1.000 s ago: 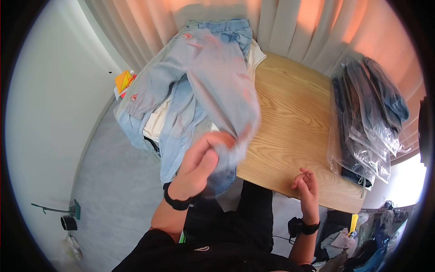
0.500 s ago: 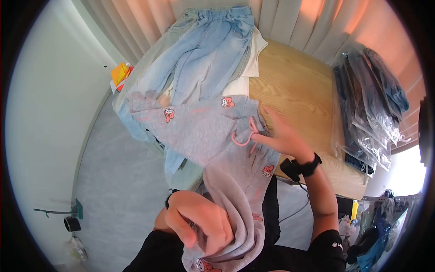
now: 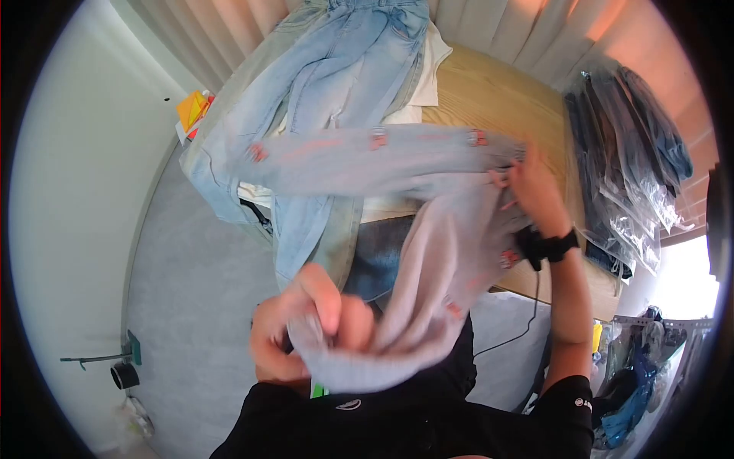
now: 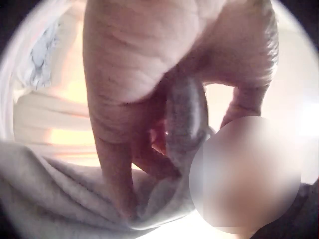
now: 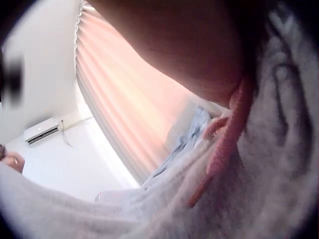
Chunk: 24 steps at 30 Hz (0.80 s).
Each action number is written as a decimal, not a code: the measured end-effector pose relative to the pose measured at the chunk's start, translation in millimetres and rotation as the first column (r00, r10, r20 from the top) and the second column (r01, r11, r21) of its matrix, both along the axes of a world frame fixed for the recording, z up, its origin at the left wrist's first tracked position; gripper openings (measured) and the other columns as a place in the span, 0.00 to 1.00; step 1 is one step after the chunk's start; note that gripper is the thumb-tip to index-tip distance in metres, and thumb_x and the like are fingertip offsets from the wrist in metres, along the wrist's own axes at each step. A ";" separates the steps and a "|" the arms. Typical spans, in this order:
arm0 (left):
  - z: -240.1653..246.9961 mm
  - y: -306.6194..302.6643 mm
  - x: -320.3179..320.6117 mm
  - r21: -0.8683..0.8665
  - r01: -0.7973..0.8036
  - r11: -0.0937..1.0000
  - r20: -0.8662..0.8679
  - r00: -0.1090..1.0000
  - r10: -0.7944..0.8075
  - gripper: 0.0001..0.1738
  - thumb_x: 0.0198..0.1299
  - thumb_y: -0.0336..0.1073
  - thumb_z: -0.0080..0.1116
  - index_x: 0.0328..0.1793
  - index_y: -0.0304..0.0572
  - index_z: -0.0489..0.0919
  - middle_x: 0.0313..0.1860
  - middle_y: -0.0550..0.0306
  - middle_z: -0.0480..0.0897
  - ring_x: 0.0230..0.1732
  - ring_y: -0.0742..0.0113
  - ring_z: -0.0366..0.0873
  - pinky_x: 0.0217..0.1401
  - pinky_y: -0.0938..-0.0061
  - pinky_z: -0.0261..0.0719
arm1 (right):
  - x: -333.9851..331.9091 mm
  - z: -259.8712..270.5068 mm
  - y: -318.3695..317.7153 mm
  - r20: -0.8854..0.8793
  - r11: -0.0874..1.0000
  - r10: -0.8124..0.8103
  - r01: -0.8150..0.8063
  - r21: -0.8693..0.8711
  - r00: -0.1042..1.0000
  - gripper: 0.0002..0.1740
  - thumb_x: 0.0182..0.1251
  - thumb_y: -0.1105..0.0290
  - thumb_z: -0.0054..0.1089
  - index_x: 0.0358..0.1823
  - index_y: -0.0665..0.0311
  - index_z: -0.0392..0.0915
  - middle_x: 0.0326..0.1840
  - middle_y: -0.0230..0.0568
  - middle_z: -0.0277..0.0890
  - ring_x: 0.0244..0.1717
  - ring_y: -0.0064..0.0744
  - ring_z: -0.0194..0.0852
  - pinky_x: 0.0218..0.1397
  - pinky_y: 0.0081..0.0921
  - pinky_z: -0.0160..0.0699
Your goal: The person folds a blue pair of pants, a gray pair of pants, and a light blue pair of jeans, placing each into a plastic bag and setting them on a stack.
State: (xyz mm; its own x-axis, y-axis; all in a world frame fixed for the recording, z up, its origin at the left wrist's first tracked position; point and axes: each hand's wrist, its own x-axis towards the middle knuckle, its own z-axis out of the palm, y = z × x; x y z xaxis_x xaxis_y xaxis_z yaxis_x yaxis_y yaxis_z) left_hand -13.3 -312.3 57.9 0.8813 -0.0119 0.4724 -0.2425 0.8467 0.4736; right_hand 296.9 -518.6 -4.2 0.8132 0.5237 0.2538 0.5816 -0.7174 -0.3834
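A pair of grey sweatpants (image 3: 443, 229) with small pink-and-white character prints is stretched between both hands, blurred by motion. My left hand (image 3: 306, 329) grips the end of one leg near the body; in the left wrist view grey cloth (image 4: 187, 114) is bunched between its fingers and thumb. At the waistband, my right hand (image 3: 541, 195) holds the pants over the table's right part. A pink drawstring (image 5: 229, 132) hangs beside the palm in the right wrist view. The other leg reaches left across light blue jeans (image 3: 352, 69) lying on the table.
Beneath the jeans, more garments and a white cloth (image 3: 428, 92) are piled on the wooden table (image 3: 489, 84). Jeans in clear plastic bags (image 3: 627, 153) are stacked at the right edge. A cable (image 3: 527, 325) hangs from the right wrist. Curtains (image 3: 505, 23) close off the back.
The sweatpants came off the pile toward the body and now spread sideways. My right hand went from free to the waistband, then farther right and up. The left hand still grips a leg.
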 end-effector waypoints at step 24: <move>-44.6 75.1 46.7 0.793 -0.446 0.414 -0.025 0.655 0.755 0.06 0.49 0.24 0.51 0.35 0.34 0.71 0.35 0.53 0.77 0.40 0.64 0.75 0.58 0.62 0.70 | -43.9 34.5 -160.3 -0.033 0.987 0.131 -0.134 -0.087 0.991 0.26 0.41 0.85 0.54 0.48 0.64 0.74 0.53 0.44 0.73 0.56 0.43 0.68 0.61 0.33 0.66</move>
State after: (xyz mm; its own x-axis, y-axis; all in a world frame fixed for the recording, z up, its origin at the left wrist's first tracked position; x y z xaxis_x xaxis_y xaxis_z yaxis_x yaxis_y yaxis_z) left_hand 33.4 -237.1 13.3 0.8707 0.4200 0.2558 -0.2484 -0.0734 0.9659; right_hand 253.0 -678.9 30.3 0.7413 0.6466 0.1799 0.6639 -0.6668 -0.3387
